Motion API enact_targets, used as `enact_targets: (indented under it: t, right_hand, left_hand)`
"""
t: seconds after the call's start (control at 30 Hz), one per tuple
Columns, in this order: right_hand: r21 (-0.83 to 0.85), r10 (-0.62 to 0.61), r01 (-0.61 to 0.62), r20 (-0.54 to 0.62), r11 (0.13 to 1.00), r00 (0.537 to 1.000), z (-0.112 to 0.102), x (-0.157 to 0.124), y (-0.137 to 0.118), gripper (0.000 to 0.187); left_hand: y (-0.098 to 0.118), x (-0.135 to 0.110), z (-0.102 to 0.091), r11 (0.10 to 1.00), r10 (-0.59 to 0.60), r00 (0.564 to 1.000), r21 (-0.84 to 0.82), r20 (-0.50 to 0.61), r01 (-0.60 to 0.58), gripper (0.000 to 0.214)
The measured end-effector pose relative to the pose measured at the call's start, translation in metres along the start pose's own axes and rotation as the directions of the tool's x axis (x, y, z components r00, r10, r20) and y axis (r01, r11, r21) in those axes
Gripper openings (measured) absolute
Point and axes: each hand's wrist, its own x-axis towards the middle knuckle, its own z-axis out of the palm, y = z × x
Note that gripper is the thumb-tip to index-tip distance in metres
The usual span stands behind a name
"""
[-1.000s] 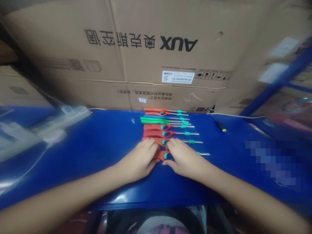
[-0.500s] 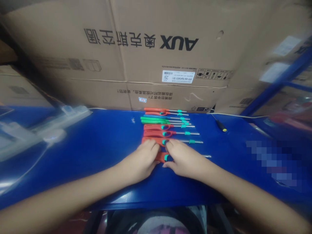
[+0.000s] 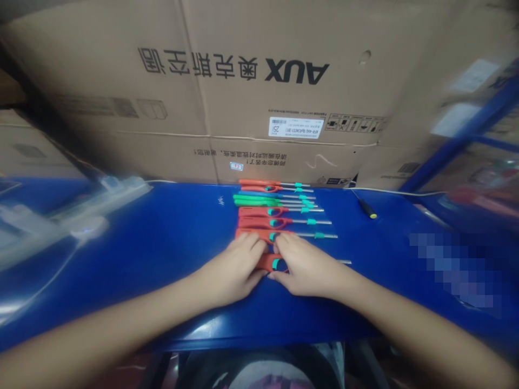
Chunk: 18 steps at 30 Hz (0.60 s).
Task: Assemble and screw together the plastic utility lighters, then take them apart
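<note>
Both my hands are closed around the nearest orange gas lighter [image 3: 267, 263], which lies crosswise in front of me. My left hand [image 3: 241, 265] grips its handle end. My right hand [image 3: 302, 263] holds it by the trigger, and the metal tip sticks out past the wrist. Just beyond my fingers lies another orange lighter [image 3: 265, 234]. Behind it come a red lighter [image 3: 259, 222] and more lighters in a row, among them a green lighter [image 3: 255, 200] and a blue lighter [image 3: 259, 193]. Their metal nozzles with teal clips point right. My hands hide parts of the two nearest lighters.
A large cardboard box [image 3: 227, 108] stands along the back of the blue table [image 3: 162, 232]. To the right lies a screwdriver [image 3: 367, 208] by a white cable. On the left are a power strip [image 3: 125, 189] and a white plug with a cord [image 3: 91, 227].
Almost nothing differs. My right hand has shifted very slightly down and left at the held lighter; the lighters in the row stay in place.
</note>
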Motion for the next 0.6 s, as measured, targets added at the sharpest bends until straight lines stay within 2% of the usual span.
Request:
enact_targets:
  t: [0.1, 0.27, 0.4, 0.5, 0.6]
  right_hand:
    - [0.021, -0.017, 0.018, -0.028, 1.000, 0.999, 0.000, 0.000, 0.003, 0.029]
    - [0.065, -0.026, 0.030, -0.061, 0.997, 0.998, 0.002, 0.002, 0.009, 0.026]
    - [0.111, -0.011, 0.018, -0.063, 0.994, 0.998, 0.000, 0.006, 0.018, 0.033]
    - [0.217, 0.018, -0.006, -0.054, 0.976, 0.998, -0.004, 0.009, 0.030, 0.045]
    - [0.402, 0.052, -0.036, -0.029, 0.915, 0.998, -0.006, 0.013, 0.044, 0.048]
  left_hand:
    - [-0.004, 0.002, 0.001, 0.999, 0.027, 1.000, -0.025, -0.008, -0.027, 0.024]
    - [-0.013, 0.003, 0.003, 0.993, 0.103, 0.994, -0.061, -0.040, -0.105, 0.023]
    - [-0.020, 0.004, 0.006, 0.991, 0.121, 0.990, -0.050, -0.078, -0.125, 0.025]
    - [-0.024, 0.005, 0.008, 0.994, 0.091, 0.991, -0.044, -0.096, -0.095, 0.025]
    - [-0.024, 0.006, 0.009, 0.995, 0.063, 0.991, -0.064, -0.122, -0.071, 0.024]
